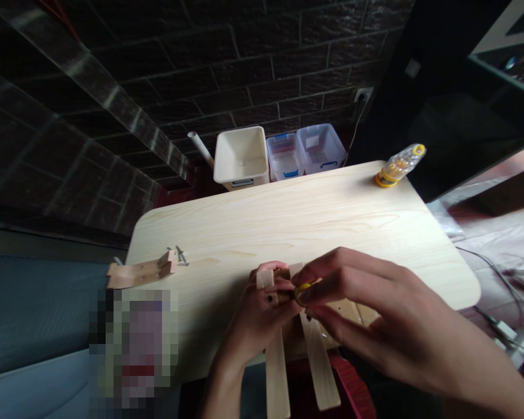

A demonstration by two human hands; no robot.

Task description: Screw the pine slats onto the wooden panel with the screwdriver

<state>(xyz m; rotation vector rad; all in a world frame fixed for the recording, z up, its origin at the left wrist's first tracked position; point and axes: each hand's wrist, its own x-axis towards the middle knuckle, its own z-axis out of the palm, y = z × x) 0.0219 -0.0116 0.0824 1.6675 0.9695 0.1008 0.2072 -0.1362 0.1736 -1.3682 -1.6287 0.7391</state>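
My left hand is closed around a small wooden frame at the table's near edge. Two pale wooden slats of this frame stick out toward me, with dark holes or screw heads in them. In my right hand is a yellow-handled screwdriver, pinched between thumb and fingers over the frame. Its tip is hidden by my left hand. A flat wooden board with small holes lies partly under my right hand.
On the light wooden table, a curved wooden piece and several screws lie at the left. A clear case with yellow ends stands at the far right corner. Behind the table are a cream bin and two clear boxes.
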